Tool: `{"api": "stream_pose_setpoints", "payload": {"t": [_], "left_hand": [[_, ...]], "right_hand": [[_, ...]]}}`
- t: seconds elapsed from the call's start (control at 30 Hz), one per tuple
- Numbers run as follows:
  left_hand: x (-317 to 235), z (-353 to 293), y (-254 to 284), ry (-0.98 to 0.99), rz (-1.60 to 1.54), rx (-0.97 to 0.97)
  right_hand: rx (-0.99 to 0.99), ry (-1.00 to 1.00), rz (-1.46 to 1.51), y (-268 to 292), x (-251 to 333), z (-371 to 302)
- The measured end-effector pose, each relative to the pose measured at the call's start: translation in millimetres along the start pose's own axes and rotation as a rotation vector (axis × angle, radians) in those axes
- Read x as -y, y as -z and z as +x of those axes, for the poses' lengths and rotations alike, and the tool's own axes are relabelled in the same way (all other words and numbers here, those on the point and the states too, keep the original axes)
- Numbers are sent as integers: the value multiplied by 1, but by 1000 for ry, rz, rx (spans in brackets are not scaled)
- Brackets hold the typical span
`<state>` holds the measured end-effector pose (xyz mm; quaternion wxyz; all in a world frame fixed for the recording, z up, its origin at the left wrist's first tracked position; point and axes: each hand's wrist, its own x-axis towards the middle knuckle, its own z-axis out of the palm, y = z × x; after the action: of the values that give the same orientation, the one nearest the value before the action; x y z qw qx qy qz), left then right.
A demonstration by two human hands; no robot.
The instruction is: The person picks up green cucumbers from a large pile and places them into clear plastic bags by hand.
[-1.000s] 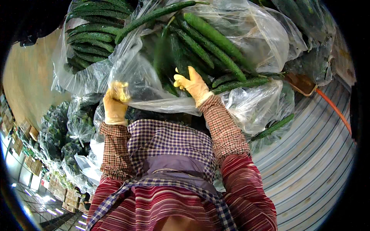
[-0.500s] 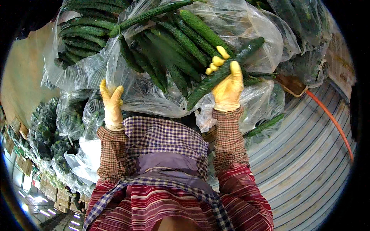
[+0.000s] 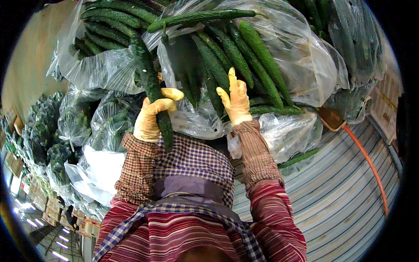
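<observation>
A long dark green cucumber point(image 3: 147, 72) is gripped in my left hand point(image 3: 150, 120), which wears a pale yellow glove; the cucumber's lower end points toward my apron. My right hand point(image 3: 237, 102), gloved the same way, holds nothing, its fingers apart beside a heap of cucumbers point(image 3: 214, 59) in an opened clear plastic bag point(image 3: 301, 56). Another cucumber point(image 3: 200, 17) lies crosswise on top of that heap. To the left, cucumbers point(image 3: 109, 32) lie stacked in a second clear bag point(image 3: 100, 72), near the upper end of the held one.
Filled plastic bags point(image 3: 74, 122) crowd the left side. At the upper right stand more bagged cucumbers point(image 3: 358, 56). A brown scoop-like piece point(image 3: 332, 118) with an orange handle or tube point(image 3: 369, 159) rests over the ribbed grey floor point(image 3: 323, 201). A stray cucumber point(image 3: 299, 158) lies at the lower right.
The right hand, which held a cucumber, is now empty and has moved left. My left hand, earlier open, has moved right and now grips a cucumber.
</observation>
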<state>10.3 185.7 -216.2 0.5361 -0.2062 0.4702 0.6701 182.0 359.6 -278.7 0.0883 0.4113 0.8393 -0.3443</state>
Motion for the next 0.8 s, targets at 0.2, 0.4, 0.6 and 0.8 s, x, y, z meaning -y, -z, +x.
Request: {"api": "stream_pose_setpoints", "payload": {"t": [0.2, 0.4, 0.6, 0.8], "left_hand": [[8, 0, -7, 177, -94, 79], [28, 6, 16, 208, -65, 57], [9, -4, 32, 33, -84, -102], [-8, -20, 50, -6, -48, -164]], "right_hand": [[275, -385, 1399, 14, 60, -70], [355, -509, 1751, 20, 88, -83], [-273, -292, 859, 109, 22, -25], [-619, 246, -184, 87, -1, -3]]}}
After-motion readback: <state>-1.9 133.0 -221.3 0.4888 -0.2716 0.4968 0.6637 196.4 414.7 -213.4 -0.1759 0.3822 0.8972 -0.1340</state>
